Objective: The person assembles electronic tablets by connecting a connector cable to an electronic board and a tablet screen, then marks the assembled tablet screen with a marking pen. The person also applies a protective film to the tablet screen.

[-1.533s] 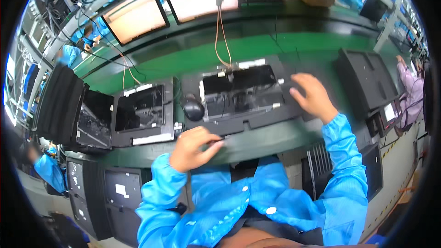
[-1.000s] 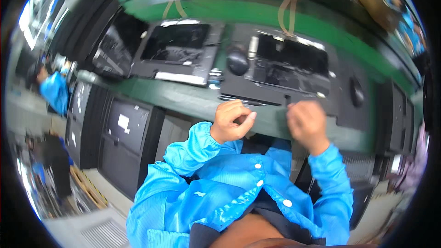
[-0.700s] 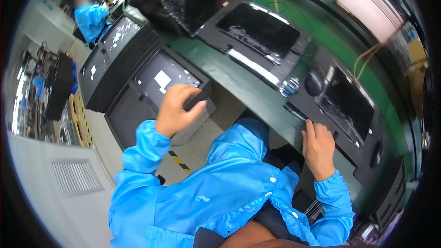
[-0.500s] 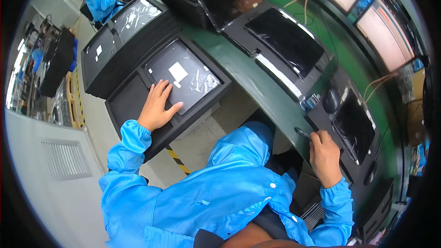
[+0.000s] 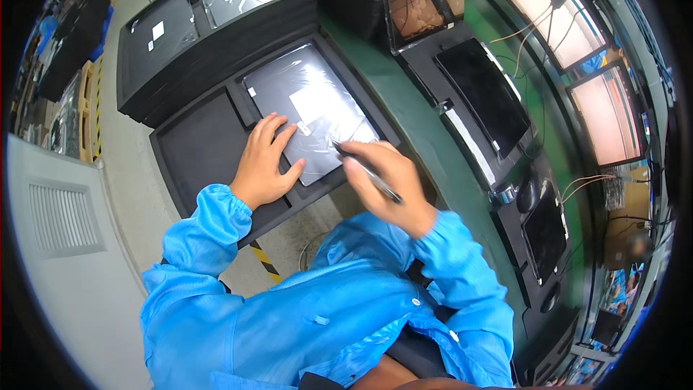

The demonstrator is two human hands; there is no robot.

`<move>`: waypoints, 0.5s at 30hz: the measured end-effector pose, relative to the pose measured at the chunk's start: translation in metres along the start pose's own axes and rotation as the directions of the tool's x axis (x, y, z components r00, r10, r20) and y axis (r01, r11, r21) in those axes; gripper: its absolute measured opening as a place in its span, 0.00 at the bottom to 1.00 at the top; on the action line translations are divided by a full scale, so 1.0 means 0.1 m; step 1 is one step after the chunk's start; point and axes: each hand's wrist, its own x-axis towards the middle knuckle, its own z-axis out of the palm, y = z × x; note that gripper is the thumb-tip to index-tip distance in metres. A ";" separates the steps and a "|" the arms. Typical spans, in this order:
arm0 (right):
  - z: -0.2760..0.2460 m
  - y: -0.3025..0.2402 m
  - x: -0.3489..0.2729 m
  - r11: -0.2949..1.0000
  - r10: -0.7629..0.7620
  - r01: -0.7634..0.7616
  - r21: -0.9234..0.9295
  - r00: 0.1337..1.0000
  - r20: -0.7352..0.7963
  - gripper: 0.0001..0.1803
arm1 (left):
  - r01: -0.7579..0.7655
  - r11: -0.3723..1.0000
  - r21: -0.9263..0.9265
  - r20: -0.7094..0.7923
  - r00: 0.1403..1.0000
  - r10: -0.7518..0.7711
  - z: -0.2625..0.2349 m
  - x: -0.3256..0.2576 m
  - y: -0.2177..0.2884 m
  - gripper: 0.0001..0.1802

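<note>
Green bench [image 5: 426,137] runs from the upper middle down to the right, with dark trays stacked on the grey floor to its left. Two lit screens [image 5: 570,22] are seen beyond the bench at the upper right, and three dark panels [image 5: 484,94] lie along it.

The left hand [image 5: 263,162] is laid flat, palm down, fingers spread and released, on the lower left corner of a bagged panel [image 5: 310,112]. The forearm, in a blue sleeve, comes up from the lower left. The right hand [image 5: 386,184] is held above the panel's lower right edge, fingers curled and grasping a pen [image 5: 364,170]. Its wrist is bent, and its forearm comes in from the lower right.

The pen is held slanted, its long axis running from upper left to lower right, with the tip pointed up and left at the plastic bag near a white label [image 5: 314,105]. Whether the tip touches the bag cannot be told.

The bagged panel is seated in the right compartment of a two-compartment black tray [image 5: 195,148]. One more such tray stack [image 5: 166,36] is seen behind it, holding two bagged panels
</note>
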 end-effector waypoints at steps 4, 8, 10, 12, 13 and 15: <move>0.49 0.37 0.16 0.978 0.202 -0.202 0.047 0.979 0.013 0.11 | -0.022 1.000 -0.001 -0.016 1.000 0.022 0.03 0.03 0.00 0.36; 0.60 0.48 0.12 0.972 0.234 -0.233 -0.025 0.972 0.005 0.13 | -0.012 1.000 -0.014 -0.010 1.000 0.012 0.03 0.04 0.05 0.35; 0.64 0.49 0.12 0.976 0.213 -0.214 -0.036 0.977 -0.032 0.13 | -0.010 1.000 -0.016 -0.015 1.000 0.010 0.02 0.02 0.04 0.35; 0.67 0.50 0.12 0.978 0.192 -0.193 -0.078 0.981 -0.022 0.13 | -0.016 1.000 -0.016 -0.017 1.000 0.015 0.03 0.00 0.03 0.35; 0.67 0.49 0.13 0.978 0.172 -0.173 -0.120 0.985 -0.013 0.13 | -0.013 1.000 -0.013 -0.020 1.000 0.013 0.02 -0.01 0.03 0.35; 0.63 0.49 0.14 0.971 0.239 -0.239 -0.017 0.970 0.049 0.13 | -0.025 1.000 -0.008 -0.014 1.000 0.025 0.02 -0.01 0.04 0.35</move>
